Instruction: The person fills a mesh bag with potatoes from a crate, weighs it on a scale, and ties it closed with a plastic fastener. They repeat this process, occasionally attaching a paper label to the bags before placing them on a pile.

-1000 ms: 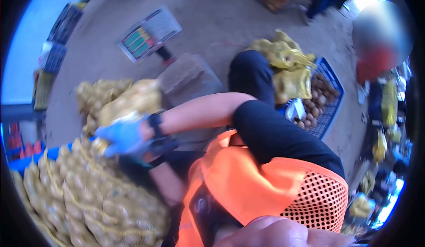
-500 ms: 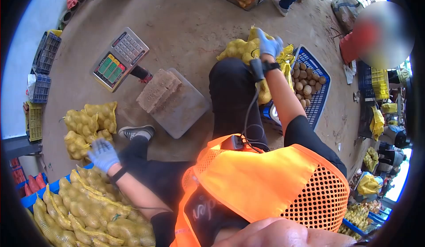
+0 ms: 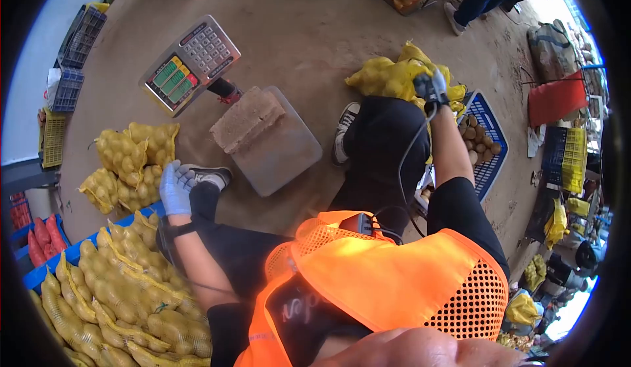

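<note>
My right hand (image 3: 430, 88), in a blue glove with a black strap, is closed on the top of a yellow mesh bag of potatoes (image 3: 388, 77) beside my knee. My left hand (image 3: 175, 189), gloved in light blue, is raised with its fingers up and slightly bent, holding nothing visible. It is near a group of filled yellow mesh bags (image 3: 135, 153) on the floor and above a blue crate edge (image 3: 79, 245). Long mesh bags of potatoes (image 3: 125, 288) fill that crate. A blue basket (image 3: 493, 163) with loose potatoes (image 3: 478, 145) stands right of my knee.
A scale with a keypad display (image 3: 190, 64) stands ahead, a rough block (image 3: 246, 120) on its platform (image 3: 282, 160). Stacked crates (image 3: 66, 87) line the left wall. A person's legs (image 3: 483, 2) are at the back right, near a red sheet (image 3: 557, 102).
My left hand has moved up and right, away from the potato bags. My right hand has gone from spread fingers to closed on the mesh bag. The view has shifted.
</note>
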Motion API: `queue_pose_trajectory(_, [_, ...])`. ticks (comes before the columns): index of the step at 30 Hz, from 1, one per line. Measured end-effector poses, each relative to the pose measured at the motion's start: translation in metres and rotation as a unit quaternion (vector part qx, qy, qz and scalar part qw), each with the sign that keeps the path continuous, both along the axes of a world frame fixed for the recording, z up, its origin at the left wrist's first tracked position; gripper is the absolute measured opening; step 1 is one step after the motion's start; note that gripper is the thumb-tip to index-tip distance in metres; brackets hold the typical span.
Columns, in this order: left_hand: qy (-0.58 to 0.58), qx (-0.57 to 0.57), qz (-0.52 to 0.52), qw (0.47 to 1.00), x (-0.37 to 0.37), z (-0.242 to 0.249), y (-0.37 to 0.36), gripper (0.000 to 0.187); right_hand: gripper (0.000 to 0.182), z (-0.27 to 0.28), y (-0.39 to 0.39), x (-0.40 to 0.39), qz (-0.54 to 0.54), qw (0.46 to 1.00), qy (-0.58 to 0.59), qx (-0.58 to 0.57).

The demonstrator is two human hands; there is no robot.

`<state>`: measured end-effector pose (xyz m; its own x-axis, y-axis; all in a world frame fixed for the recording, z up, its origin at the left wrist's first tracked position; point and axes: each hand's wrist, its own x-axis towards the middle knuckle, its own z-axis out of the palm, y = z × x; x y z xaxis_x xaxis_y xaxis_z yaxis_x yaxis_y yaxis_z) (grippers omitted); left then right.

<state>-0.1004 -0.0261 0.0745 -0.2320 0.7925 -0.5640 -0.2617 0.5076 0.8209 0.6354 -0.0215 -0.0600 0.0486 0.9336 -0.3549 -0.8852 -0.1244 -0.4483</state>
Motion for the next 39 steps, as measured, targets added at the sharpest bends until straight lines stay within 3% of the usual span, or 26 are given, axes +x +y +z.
queue_pose_trajectory(1, [0.009,-0.002,-0.014,1.0,0.006,0.003,0.001,0.036,0.036,0.072,0.026,-0.06,-0.113,0.967,-0.135,-0.185])
queue_pose_trajectory(4, [0.031,-0.021,-0.039,0.999,0.01,-0.001,0.006,0.032,0.032,0.11,0.055,-0.082,-0.009,0.892,-0.371,-0.257])
queue_pose_trajectory(8, [0.036,-0.012,-0.043,0.998,0.015,-0.004,-0.001,0.026,0.028,0.115,0.055,-0.094,0.011,0.923,-0.343,-0.172])
queue_pose_trajectory(10, [0.035,-0.019,-0.041,0.998,0.015,-0.01,-0.006,0.025,0.023,0.153,0.044,-0.109,0.011,0.942,-0.292,-0.163])
queue_pose_trajectory(12, [0.055,-0.021,-0.082,0.995,0.021,-0.01,-0.008,0.029,0.02,0.194,0.034,-0.129,-0.003,0.933,-0.316,-0.173])
queue_pose_trajectory(15, [-0.055,-0.034,-0.112,0.992,0.052,-0.014,-0.017,0.026,0.015,0.238,0.02,-0.146,0.097,0.963,-0.252,-0.009])
queue_pose_trajectory(16, [-0.065,-0.036,-0.12,0.99,0.074,-0.017,-0.022,0.029,0.014,0.255,0.017,-0.155,0.14,0.963,-0.227,0.029])
queue_pose_trajectory(18, [-0.125,-0.049,-0.128,0.983,0.118,-0.033,-0.034,0.039,0.018,0.289,0.007,-0.198,0.084,0.96,-0.264,0.048])
queue_pose_trajectory(19, [-0.223,-0.07,-0.137,0.963,0.131,-0.063,-0.04,0.049,0.029,0.283,0.003,-0.208,0.034,0.911,-0.389,0.137])
queue_pose_trajectory(21, [-0.261,-0.174,-0.072,0.947,0.176,-0.068,-0.038,0.062,0.034,0.279,0.0,-0.216,-0.028,0.877,-0.443,0.183])
queue_pose_trajectory(22, [-0.262,-0.172,-0.063,0.948,0.186,-0.07,-0.032,0.062,0.034,0.299,-0.011,-0.231,-0.007,0.924,-0.345,0.164])
queue_pose_trajectory(25, [-0.354,-0.192,0.037,0.915,0.19,-0.065,-0.023,0.076,0.039,0.317,-0.025,-0.25,0.028,0.948,-0.258,0.183])
queue_pose_trajectory(28, [-0.429,-0.131,0.128,0.885,0.162,-0.059,-0.027,0.074,0.04,0.314,-0.026,-0.268,0.058,0.959,-0.21,0.182])
queue_pose_trajectory(30, [-0.518,0.005,0.061,0.853,0.135,-0.074,-0.028,0.071,0.042,0.313,-0.029,-0.299,0.09,0.956,-0.206,0.188])
queue_pose_trajectory(31, [-0.481,-0.044,0.059,0.874,0.123,-0.075,-0.03,0.054,0.042,0.311,-0.03,-0.314,0.094,0.942,-0.262,0.189])
queue_pose_trajectory(32, [-0.48,-0.043,0.07,0.873,0.113,-0.085,-0.032,0.054,0.042,0.309,-0.031,-0.327,0.098,0.923,-0.32,0.189])
queue_pose_trajectory(33, [-0.399,-0.099,0.04,0.911,0.104,-0.099,-0.035,0.044,0.042,0.309,-0.031,-0.339,0.154,0.903,-0.362,0.174])
queue_pose_trajectory(34, [-0.315,-0.153,0.009,0.936,0.097,-0.113,-0.042,0.035,0.042,0.305,-0.026,-0.35,0.167,0.898,-0.374,0.162])
queue_pose_trajectory(35, [-0.322,-0.149,0.037,0.934,0.092,-0.114,-0.053,0.023,0.041,0.301,-0.02,-0.361,0.18,0.892,-0.386,0.151])
queue_pose_trajectory(36, [-0.324,-0.147,0.048,0.933,0.09,-0.116,-0.066,0.023,0.04,0.295,-0.017,-0.372,0.181,0.912,-0.337,0.146])
queue_pose_trajectory(38, [-0.234,-0.165,0.102,0.953,0.094,-0.123,-0.089,0.023,0.039,0.289,-0.017,-0.382,0.234,0.903,-0.319,0.169])
queue_pose_trajectory(39, [-0.218,-0.161,0.076,0.96,0.097,-0.126,-0.101,0.041,0.039,0.295,-0.015,-0.393,0.28,0.891,-0.303,0.189])
